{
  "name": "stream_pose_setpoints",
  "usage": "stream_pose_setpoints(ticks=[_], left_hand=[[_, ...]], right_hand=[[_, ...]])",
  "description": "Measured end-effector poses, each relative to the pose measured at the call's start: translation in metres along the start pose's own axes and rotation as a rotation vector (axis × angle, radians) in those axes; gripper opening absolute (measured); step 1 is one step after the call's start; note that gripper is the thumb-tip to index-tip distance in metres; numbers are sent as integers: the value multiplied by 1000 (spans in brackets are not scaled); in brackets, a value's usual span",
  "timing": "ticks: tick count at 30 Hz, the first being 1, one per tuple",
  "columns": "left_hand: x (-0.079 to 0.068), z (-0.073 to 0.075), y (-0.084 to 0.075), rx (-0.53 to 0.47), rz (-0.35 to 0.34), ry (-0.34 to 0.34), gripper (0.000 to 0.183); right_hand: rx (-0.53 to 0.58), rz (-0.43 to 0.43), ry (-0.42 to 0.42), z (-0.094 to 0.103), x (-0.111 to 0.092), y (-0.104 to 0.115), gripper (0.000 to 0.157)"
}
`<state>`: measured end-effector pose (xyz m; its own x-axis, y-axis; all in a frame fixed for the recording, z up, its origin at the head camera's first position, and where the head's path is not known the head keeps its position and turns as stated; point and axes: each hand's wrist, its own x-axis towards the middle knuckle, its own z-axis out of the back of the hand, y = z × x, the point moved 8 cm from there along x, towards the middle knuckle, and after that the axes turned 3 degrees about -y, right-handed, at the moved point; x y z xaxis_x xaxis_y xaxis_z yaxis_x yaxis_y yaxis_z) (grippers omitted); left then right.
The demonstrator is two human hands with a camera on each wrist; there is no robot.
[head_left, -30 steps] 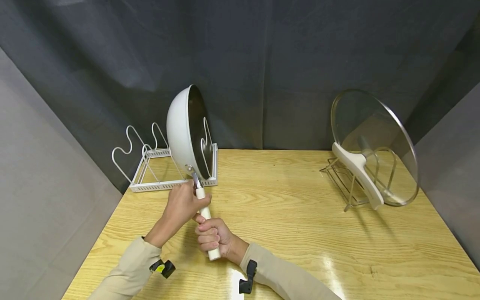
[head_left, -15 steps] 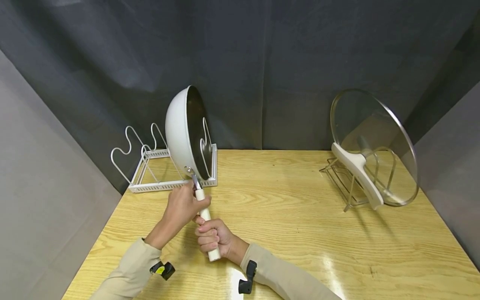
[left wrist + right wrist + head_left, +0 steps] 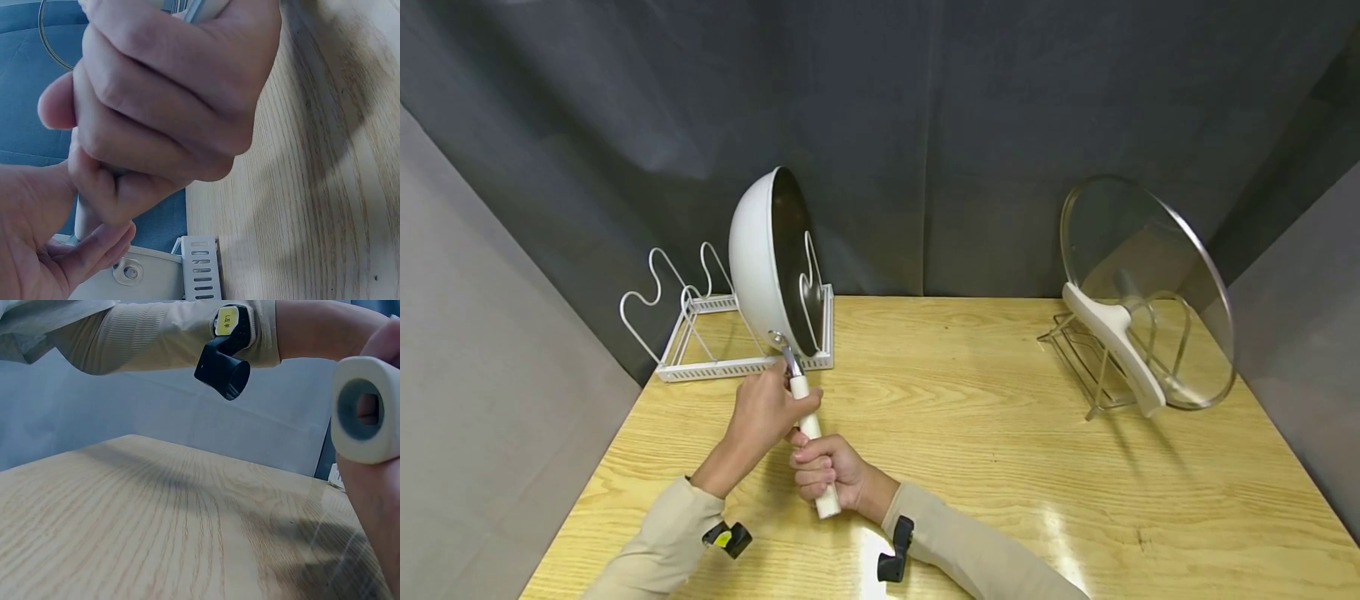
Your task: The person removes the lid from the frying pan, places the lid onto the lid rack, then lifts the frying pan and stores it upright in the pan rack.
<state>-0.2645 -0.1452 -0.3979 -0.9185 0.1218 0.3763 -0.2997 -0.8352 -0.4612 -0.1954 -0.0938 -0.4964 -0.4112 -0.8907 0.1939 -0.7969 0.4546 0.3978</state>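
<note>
A white wok (image 3: 755,258) with a dark inside stands on its edge in a white wire rack (image 3: 700,369), its opening turned to the right. Its pale handle (image 3: 828,503) slants down toward me, joined by a metal neck. Near that neck my left hand (image 3: 767,408) holds the handle, thumb across the top. Lower down, my right hand (image 3: 831,471) grips it with curled fingers, close to the left one. In the left wrist view the right hand's curled fingers (image 3: 156,94) hide much of the handle. The handle's hollow end (image 3: 365,409) shows in the right wrist view.
On the right, a glass lid (image 3: 1150,250) with a white handle (image 3: 1112,333) leans in a small metal wire stand (image 3: 1097,383). Everything stands on a wooden table (image 3: 955,433). A dark curtain (image 3: 1000,150) hangs behind, with grey panels at both sides.
Almost nothing differs. Both hands keep their hold on the wok's handle, and the wok stays in the rack; the whole head view shifts very slightly.
</note>
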Motion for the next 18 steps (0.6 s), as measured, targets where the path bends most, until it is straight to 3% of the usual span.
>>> stream_pose_setpoints(ticks=[6, 13, 18], left_hand=[[0, -1, 1, 0, -2, -9, 33], [-3, -1, 5, -27, 31, 1, 33], [-5, -2, 8, -41, 57, 12, 35]], right_hand=[[-102, 15, -73, 8, -1, 3, 27], [-234, 27, -208, 19, -4, 6, 12], [-265, 17, -289, 27, -4, 8, 7]])
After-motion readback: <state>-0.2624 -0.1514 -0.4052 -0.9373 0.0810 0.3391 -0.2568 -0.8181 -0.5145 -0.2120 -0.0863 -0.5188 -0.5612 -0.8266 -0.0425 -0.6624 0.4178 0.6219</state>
